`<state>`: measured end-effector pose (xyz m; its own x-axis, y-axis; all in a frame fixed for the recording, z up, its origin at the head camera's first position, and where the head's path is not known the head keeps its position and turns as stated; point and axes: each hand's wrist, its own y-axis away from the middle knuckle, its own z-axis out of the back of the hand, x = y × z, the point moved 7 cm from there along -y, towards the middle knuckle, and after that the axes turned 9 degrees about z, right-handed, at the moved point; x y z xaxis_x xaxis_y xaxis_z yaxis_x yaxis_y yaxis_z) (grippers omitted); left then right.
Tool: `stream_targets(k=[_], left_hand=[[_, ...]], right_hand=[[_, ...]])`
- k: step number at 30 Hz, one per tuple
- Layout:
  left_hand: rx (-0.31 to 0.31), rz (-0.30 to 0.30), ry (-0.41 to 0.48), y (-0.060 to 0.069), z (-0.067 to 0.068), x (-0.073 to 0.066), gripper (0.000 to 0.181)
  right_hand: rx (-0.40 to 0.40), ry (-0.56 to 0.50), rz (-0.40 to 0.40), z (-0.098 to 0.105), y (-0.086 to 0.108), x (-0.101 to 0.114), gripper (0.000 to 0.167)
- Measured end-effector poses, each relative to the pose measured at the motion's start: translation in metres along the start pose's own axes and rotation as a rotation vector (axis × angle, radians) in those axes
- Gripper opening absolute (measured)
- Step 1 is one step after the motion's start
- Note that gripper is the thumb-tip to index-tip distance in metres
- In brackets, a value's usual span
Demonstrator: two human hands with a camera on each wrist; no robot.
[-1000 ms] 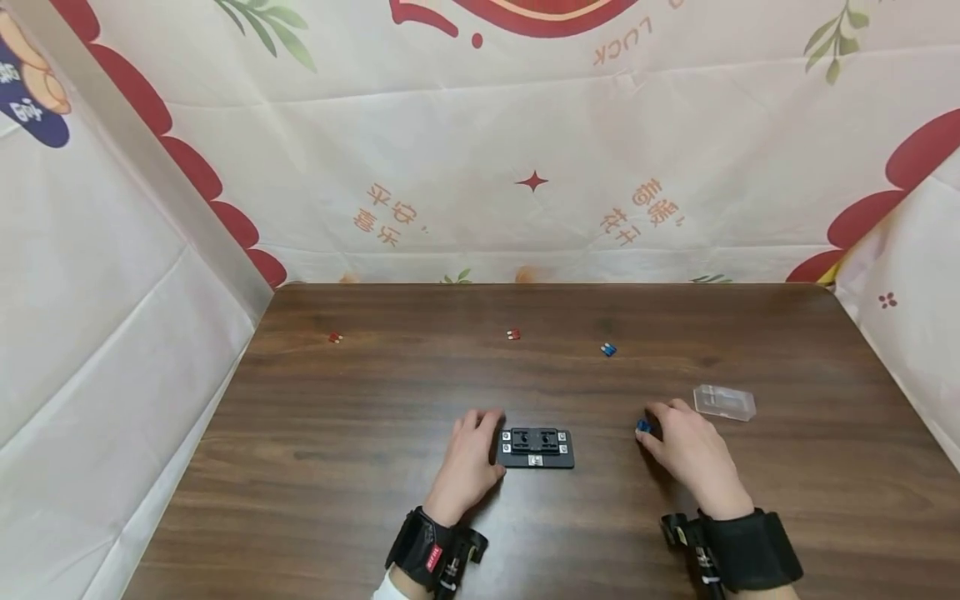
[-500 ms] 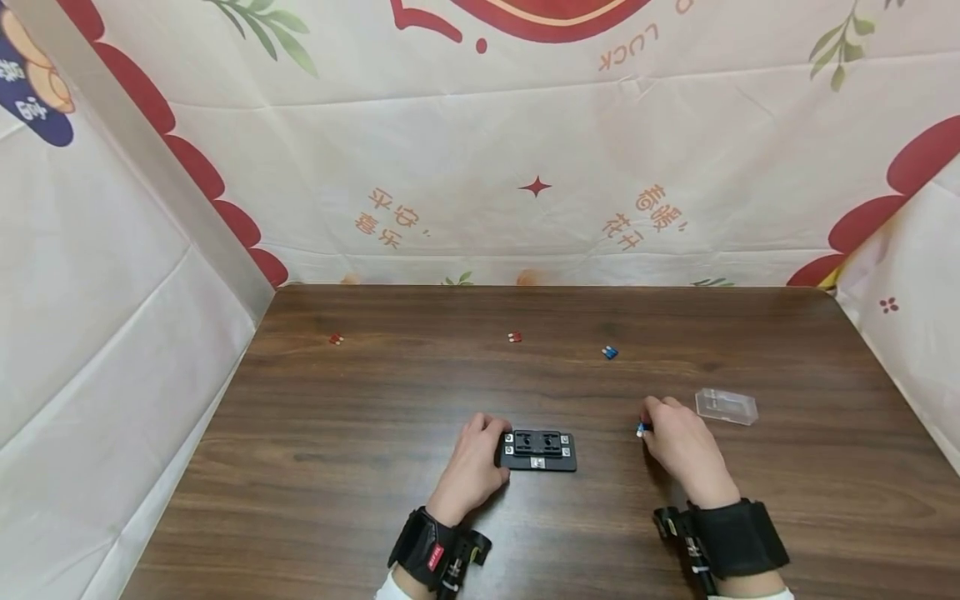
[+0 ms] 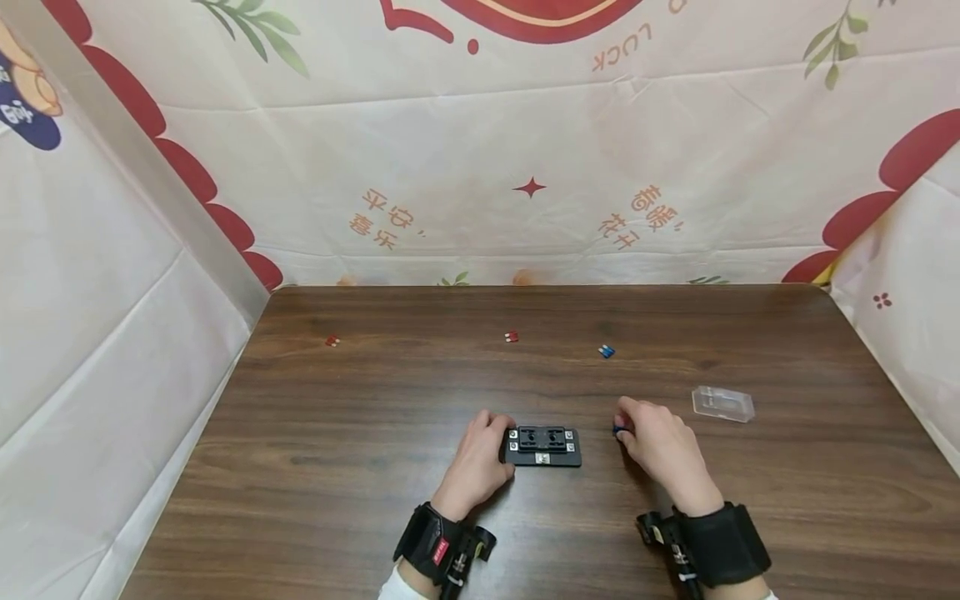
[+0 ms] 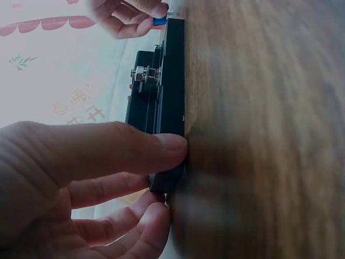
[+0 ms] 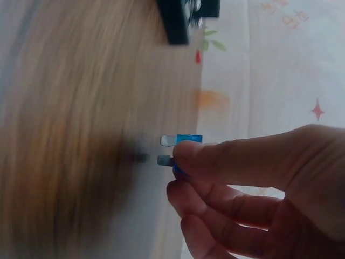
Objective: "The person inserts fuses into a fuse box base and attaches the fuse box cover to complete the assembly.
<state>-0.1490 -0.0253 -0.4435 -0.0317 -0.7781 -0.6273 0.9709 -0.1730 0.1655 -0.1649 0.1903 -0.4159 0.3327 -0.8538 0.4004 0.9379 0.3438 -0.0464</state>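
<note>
The left hand (image 3: 477,463) grips the left end of a black block (image 3: 543,458) that lies on the table; in the left wrist view its thumb and fingers hold the block (image 4: 173,97) at two sides, and metal nuts show on it. To the right of the block, the right hand (image 3: 663,450) pinches a small blue piece (image 3: 618,430). The right wrist view shows that blue piece (image 5: 188,139) between thumb and fingertips, with two pale metal prongs pointing away from the hand.
On the wooden table (image 3: 375,400), two small red pieces (image 3: 332,341) (image 3: 512,337) and another blue piece (image 3: 607,352) lie toward the back. A clear plastic box (image 3: 723,404) sits right of the right hand. A printed cloth (image 3: 450,150) hangs behind.
The right hand has moved left toward the block with the blue piece pinched in its fingers. The left hand and block have shifted slightly right in view.
</note>
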Motion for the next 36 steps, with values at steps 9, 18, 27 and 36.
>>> stream_targets(k=[9,18,27,36], left_hand=[[-0.010,-0.027,0.010,-0.004,-0.004,0.003,0.051],[-0.016,-0.064,0.018,-0.006,-0.005,0.008,0.050],[-0.005,-0.104,-0.003,-0.006,-0.008,0.010,0.050],[-0.002,-0.105,-0.014,-0.006,-0.012,0.012,0.049]], right_hand=[[-0.090,-0.031,0.075,-0.005,-0.012,0.034,0.024],[-0.111,-0.092,0.130,-0.017,-0.028,0.069,0.021],[-0.080,-0.086,0.165,-0.038,-0.036,0.088,0.024],[-0.074,-0.037,0.189,-0.049,-0.035,0.088,0.024]])
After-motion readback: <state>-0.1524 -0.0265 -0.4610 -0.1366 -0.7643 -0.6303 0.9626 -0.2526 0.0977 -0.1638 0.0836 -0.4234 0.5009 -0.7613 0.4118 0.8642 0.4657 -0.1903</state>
